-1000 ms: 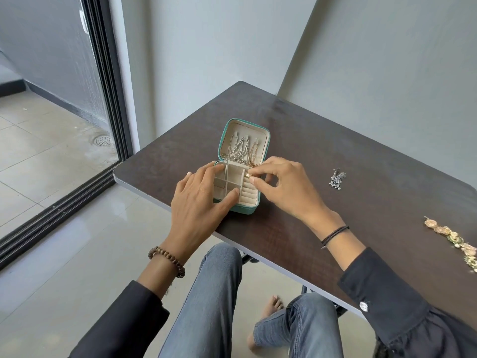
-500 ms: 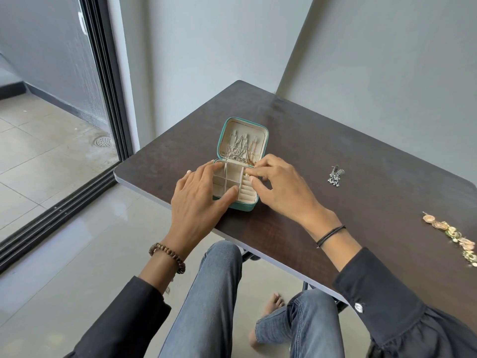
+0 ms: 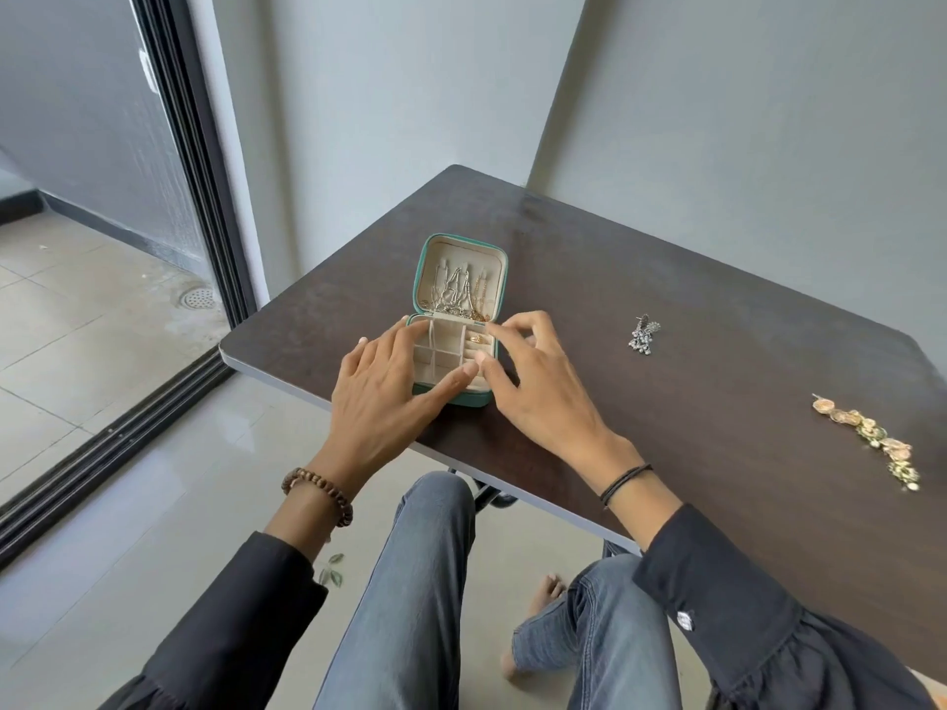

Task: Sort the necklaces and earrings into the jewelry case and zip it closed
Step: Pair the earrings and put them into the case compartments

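Observation:
A small teal jewelry case (image 3: pixel 474 400) stands open near the table's front left edge, its lid upright. Several silver and gold necklaces (image 3: pixel 456 294) hang inside the lid. My left hand (image 3: pixel 384 397) rests on the case's left side, fingers fairly straight and thumb lying along the front edge. My right hand (image 3: pixel 538 392) hovers at the case's right side with loosely spread fingers, holding nothing. A small gold piece (image 3: pixel 476 339) lies in the padded rolls on the tray's right. A pair of silver earrings (image 3: pixel 643 335) lies on the table to the right.
A long gold floral jewelry piece (image 3: pixel 871 438) lies far right on the dark wooden table (image 3: pixel 666 453). Grey walls meet behind the table. A sliding glass door frame (image 3: pixel 194 197) stands to the left. My knees are under the table's front edge.
My right hand's fingertips were pinched together over the padded rolls; they have now spread apart, and the gold piece lies in the rolls. My left hand has stayed on the case.

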Motion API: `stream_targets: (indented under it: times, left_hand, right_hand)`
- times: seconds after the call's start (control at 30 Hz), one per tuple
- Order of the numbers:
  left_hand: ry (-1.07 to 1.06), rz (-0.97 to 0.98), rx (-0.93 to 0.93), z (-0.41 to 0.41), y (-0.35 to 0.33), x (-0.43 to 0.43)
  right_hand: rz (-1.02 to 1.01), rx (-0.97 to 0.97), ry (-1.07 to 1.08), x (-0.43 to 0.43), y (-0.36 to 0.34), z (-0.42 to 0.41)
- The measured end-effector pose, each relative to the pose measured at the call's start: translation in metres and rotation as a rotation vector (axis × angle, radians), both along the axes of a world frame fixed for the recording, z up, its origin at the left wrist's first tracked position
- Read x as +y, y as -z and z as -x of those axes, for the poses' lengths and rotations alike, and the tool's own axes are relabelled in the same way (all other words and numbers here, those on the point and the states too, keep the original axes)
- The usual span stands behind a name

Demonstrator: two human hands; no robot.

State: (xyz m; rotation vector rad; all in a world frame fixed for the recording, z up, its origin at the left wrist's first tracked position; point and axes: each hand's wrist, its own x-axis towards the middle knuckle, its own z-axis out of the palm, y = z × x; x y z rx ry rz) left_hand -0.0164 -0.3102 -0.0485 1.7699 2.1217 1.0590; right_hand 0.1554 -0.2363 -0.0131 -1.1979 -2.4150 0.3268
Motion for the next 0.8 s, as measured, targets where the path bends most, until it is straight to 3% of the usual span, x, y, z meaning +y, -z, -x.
stream_targets:
  times: [0.13, 0.4, 0.8]
  left_hand:
    - [0.038, 0.036, -0.036, 0.004, -0.003, -0.001]
    - [-0.008, 0.013, -0.037, 0.001, -0.006, -0.001]
    - [-0.088, -0.058, 0.046, -0.011, -0.006, -0.001]
  right_hand:
    - [0.099, 0.144, 0.041, -0.004, 0.002, -0.003]
    - [0.073, 0.212, 0.061, -0.01, -0.002, -0.021]
    - [0.034, 0.265, 0.347, -0.014, -0.014, -0.143]
